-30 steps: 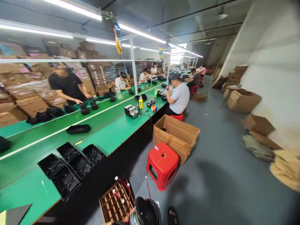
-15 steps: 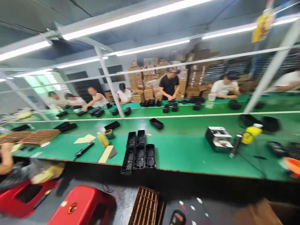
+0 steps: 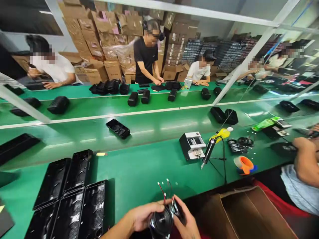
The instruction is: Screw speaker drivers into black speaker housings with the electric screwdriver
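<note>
Close to the bench's near edge, my left hand [image 3: 143,214] is closed round a round black speaker driver [image 3: 161,223]. My right hand [image 3: 187,221] grips a second speaker driver [image 3: 175,208], which has a shiny metal side and is held against the first. Thin red and dark wires with white plugs [image 3: 161,188] rise from between the two. Left of my hands, several open black speaker housings [image 3: 93,209] lie side by side on the green bench [image 3: 134,166]. The lower parts of the drivers run out of the frame.
A black-and-white machine [image 3: 191,146] and an electric screwdriver [image 3: 209,154] with a yellow bottle behind it stand to the right, near an orange tape roll [image 3: 245,164]. A cardboard box [image 3: 249,212] is below the bench. Co-workers sit across and at right.
The view has turned right and down and come nearer the bench. Both my hands have come into view, holding two speaker drivers; neither hand showed before.
</note>
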Motion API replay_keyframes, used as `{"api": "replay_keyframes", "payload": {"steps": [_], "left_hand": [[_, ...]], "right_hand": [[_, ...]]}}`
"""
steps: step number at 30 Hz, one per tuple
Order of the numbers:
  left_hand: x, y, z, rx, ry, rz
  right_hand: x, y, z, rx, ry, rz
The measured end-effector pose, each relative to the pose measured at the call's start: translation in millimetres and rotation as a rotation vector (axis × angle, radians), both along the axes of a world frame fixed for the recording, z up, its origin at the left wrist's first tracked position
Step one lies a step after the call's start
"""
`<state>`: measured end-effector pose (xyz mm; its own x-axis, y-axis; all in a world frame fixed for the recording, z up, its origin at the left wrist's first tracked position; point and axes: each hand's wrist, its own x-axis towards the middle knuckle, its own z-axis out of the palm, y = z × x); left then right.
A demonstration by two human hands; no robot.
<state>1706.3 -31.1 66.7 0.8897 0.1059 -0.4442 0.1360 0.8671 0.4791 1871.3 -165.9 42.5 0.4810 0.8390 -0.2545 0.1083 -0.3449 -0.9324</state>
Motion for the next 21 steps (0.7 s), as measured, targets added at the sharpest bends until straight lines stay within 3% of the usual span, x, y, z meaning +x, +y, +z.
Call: {"api": "replay_keyframes", "payload": {"steps": [5,10,15,21], "left_hand": [[-1,73,-18.3,0.244,0.137,0.080],[21,122,-34.9,0.667,0.364,0.178],[52,143,-50.3,1.029,0.548,0.178],[65,144,-59.6,1.181,0.764,0.133]], "right_hand": [[33,82,-39.3,0.038,-0.073,0.012],[68,141,-63.8,0.020,-0.280,0.036],[85,189,-84.9,-0.028,-0.445,0.087],[89,229,-98.0,-0.086,-0.507,0.156]]}}
